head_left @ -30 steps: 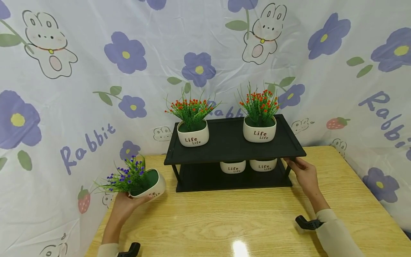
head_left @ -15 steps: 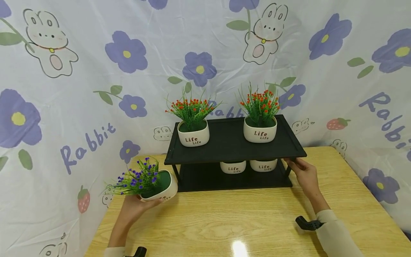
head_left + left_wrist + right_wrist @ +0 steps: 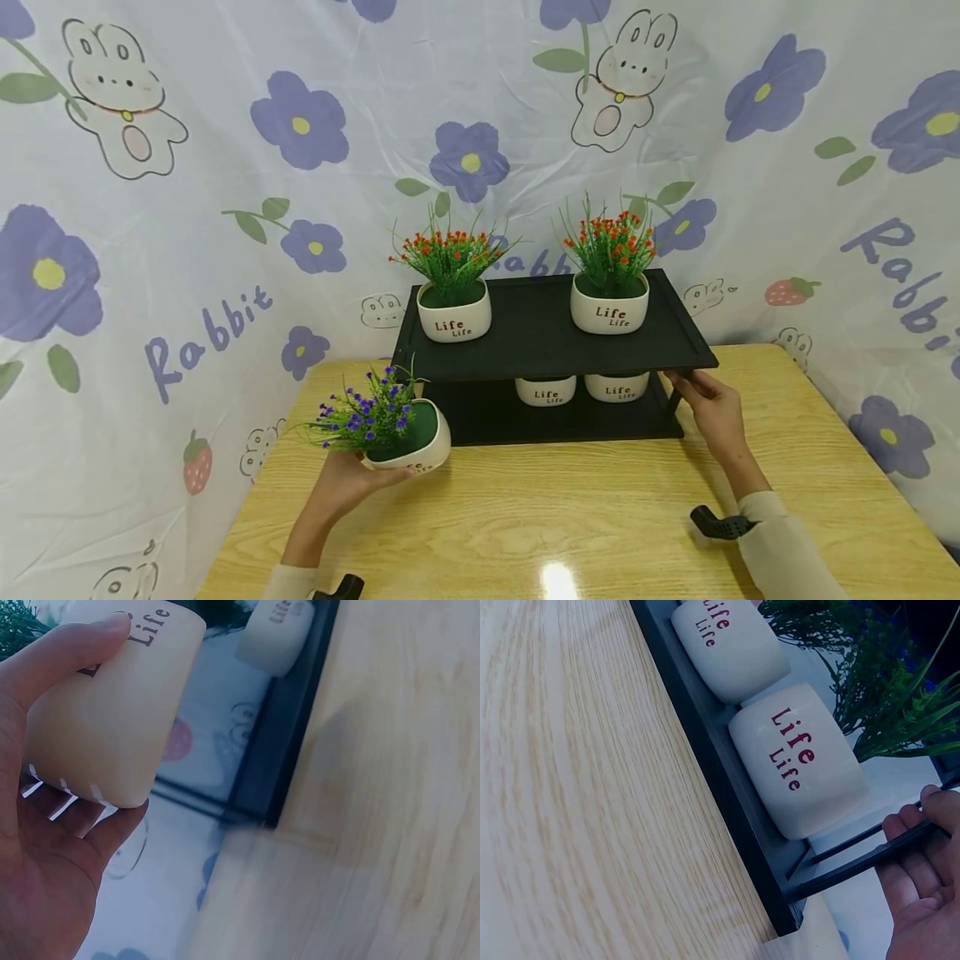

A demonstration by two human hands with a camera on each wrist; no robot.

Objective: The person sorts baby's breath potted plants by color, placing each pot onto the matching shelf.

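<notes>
My left hand point(image 3: 345, 492) grips a white pot point(image 3: 433, 452) of purple flowers, thumb across its printed front and fingers under the base. The pot leans to the left, held off the table in front of the left end of a black two-tier shelf point(image 3: 532, 346). In the left wrist view the lettered side of this pot point(image 3: 120, 735) fills the upper left. At the shelf's right end, my right hand point(image 3: 716, 417) holds the front post point(image 3: 870, 859) just below the top tier, fingers curled round it.
Two white pots with red flowers stand on the top tier, one left point(image 3: 453, 323) and one right point(image 3: 611, 315). Beneath, two more pots point(image 3: 546, 392) sit on the lower tier's right half. The wooden table point(image 3: 525, 517) meets a patterned cloth point(image 3: 360, 200) behind.
My left hand has carried the purple-flowered pot rightward, from beside the shelf to overlapping its left front corner. The right hand keeps its place on the post.
</notes>
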